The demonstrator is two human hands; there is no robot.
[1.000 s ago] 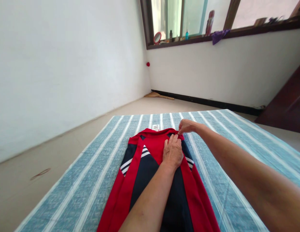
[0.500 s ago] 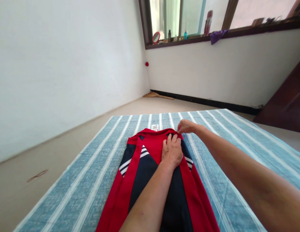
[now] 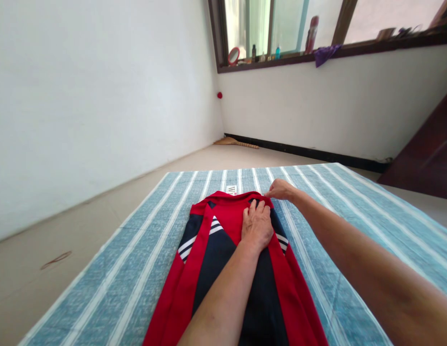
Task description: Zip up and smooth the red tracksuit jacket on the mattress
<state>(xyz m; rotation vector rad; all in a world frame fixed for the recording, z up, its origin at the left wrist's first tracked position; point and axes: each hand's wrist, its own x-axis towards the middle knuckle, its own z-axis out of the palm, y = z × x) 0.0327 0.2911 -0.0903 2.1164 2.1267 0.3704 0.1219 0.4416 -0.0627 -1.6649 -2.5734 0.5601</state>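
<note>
Left hand (image 3: pixel 257 226) pressing flat, fingers together, on garment (image 3: pixel 209 259); right hand (image 3: pixel 280 190) pinching far corner. Squaring the edge; next needs smoothing.

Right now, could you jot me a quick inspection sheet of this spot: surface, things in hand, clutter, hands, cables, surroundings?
Surface: blue striped mat spread on the floor.
Things: red and navy garment lying flat on the mat.
Clutter: nothing seen on the mat.
Hands: left hand pressed flat on the garment; right hand pinching its far right corner.
Cables: nothing seen.
Surroundings: white walls; windowsill with bottles, a purple cloth; broom on the floor.
</note>
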